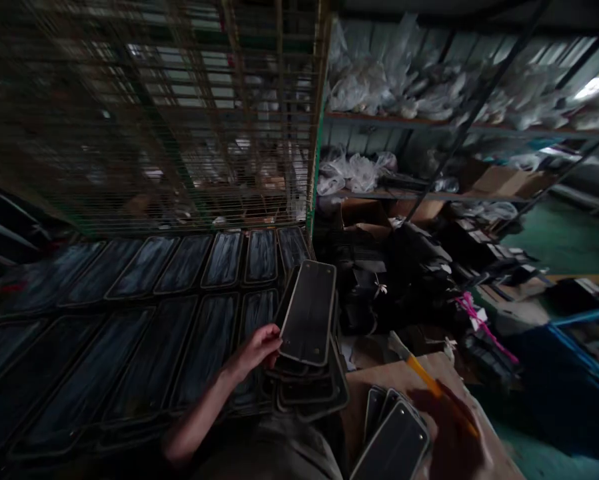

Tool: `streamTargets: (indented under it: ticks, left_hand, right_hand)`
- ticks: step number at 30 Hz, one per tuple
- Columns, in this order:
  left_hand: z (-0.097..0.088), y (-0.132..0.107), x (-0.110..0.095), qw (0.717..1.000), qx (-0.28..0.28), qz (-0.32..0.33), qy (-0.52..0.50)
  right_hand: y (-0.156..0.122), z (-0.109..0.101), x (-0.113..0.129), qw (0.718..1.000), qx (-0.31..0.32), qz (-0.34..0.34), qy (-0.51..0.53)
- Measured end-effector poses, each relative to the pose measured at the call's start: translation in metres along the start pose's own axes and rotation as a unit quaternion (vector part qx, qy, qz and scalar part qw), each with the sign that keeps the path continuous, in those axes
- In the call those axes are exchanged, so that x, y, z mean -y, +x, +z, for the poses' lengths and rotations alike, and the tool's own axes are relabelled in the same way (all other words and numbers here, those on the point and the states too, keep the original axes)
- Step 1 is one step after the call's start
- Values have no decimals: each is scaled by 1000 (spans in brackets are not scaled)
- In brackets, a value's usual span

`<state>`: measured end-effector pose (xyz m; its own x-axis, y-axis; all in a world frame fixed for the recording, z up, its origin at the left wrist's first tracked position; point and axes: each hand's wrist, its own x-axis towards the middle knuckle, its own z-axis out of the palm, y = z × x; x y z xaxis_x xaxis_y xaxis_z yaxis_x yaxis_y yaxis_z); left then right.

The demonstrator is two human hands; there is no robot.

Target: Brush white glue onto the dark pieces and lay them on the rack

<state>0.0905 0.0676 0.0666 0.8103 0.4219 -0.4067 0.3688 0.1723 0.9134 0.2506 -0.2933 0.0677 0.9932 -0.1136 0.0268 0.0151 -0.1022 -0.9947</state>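
Note:
My left hand [259,350] grips the lower left edge of a dark flat panel with a pale rim [308,312], held tilted above a stack of similar panels [309,393]. My right hand [449,433] is blurred at the lower right and is closed on a brush with an orange handle [422,373], its pale bristles pointing up and left. Under that hand lies another small pile of panels [394,440] on a brown board [374,380].
Rows of dark streaked panels [144,320] lie on a rack at the left, below a wire mesh cage [154,113]. Shelves with plastic bags [429,93] and cardboard boxes [499,180] stand at the right. Dark clutter [409,273] and a blue crate [579,347] fill the right side.

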Motion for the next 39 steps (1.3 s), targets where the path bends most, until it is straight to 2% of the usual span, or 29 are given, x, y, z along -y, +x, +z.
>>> streamTargets:
  ticks: [2,5,8,11,16,23,26,30,33,36,39]
  left_hand:
    - [-7,-1,3,998,18,28,-45]
    - [-15,-6,12,990,34,47,-128]
    - [-19,-13,28,986,26,41,-161]
    - [-25,-20,45,991,6,28,-133]
    - [-39,-26,60,990,2,-2,-144]
    - [-44,-20,63,991,16,-35,-130]
    - [-43,-21,63,996,-4,-29,-86]
    - [-46,-26,55,992,-73,6,102]
    - [-47,-29,51,980,-103,8,171]
    - [-46,-29,52,981,-112,6,156]
    - [-45,-28,56,985,-114,33,123]
  right_hand:
    - [-4,47,29,993,83,-85,-30]
    - [-13,114,68,955,161,-220,-118]
    - [-24,159,92,925,205,-277,-159]
    - [-31,183,98,894,253,-311,-200]
    - [-31,206,98,835,302,-364,-282]
    - [1,249,94,769,355,-415,-333]
    - [16,261,87,739,375,-433,-354]
    - [18,262,80,714,376,-457,-374]
    - [6,250,80,703,382,-457,-388]
    - [-14,230,85,702,404,-434,-394]
    - [-38,206,92,703,436,-408,-386]
